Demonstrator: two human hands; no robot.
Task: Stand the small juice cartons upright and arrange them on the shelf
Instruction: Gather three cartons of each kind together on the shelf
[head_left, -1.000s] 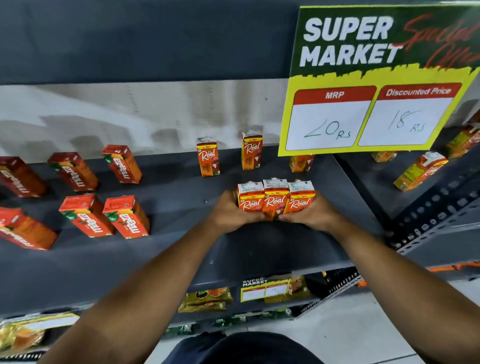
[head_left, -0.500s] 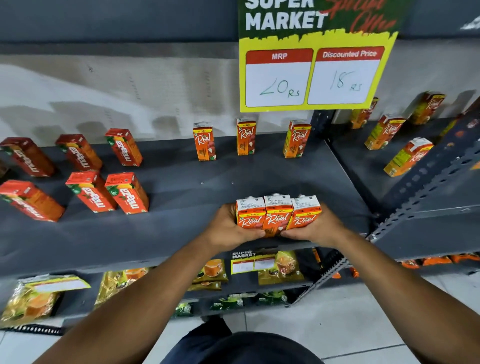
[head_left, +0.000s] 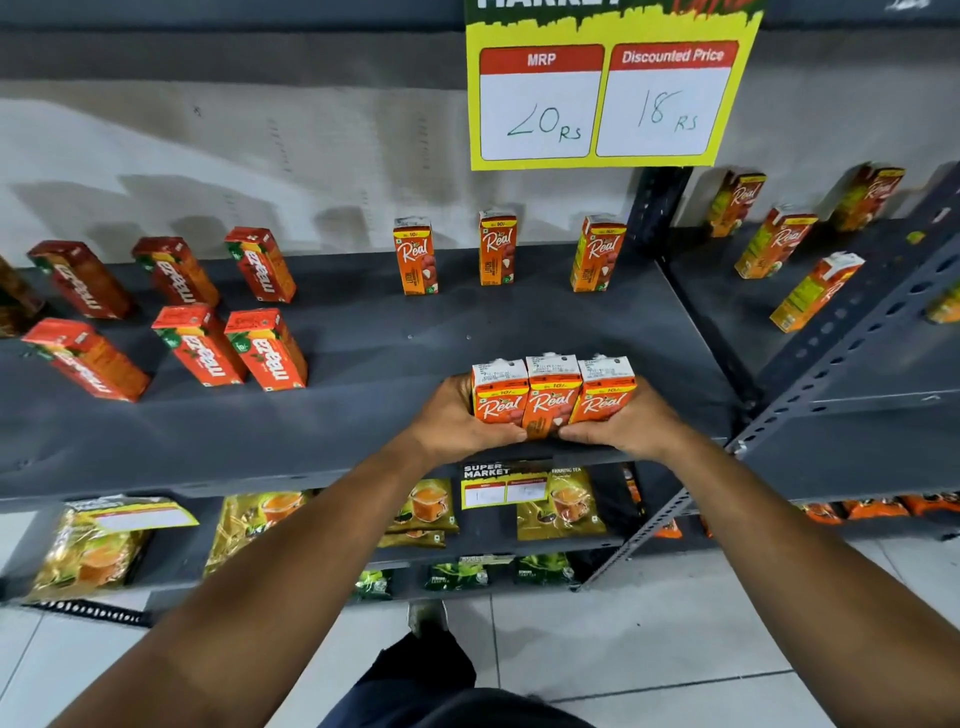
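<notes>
Three small orange Real juice cartons (head_left: 552, 395) stand upright side by side near the front edge of the grey shelf (head_left: 363, 415). My left hand (head_left: 457, 421) presses against the left carton and my right hand (head_left: 623, 423) against the right one, squeezing the row together. Three more Real cartons stand apart along the back of the shelf: one (head_left: 415, 257) on the left, one (head_left: 497, 248) in the middle and one (head_left: 597, 254) on the right.
Several red Maaza cartons (head_left: 265, 348) stand on the left half of the shelf. A yellow price sign (head_left: 602, 98) hangs above. More Real cartons (head_left: 815, 291) stand on the adjoining shelf at the right. Tea packets (head_left: 561, 504) fill the shelf below.
The view has tilted downward, so the sign has slid up and the third back carton has come out from behind it. My hands keep the three cartons pressed together near the shelf front.
</notes>
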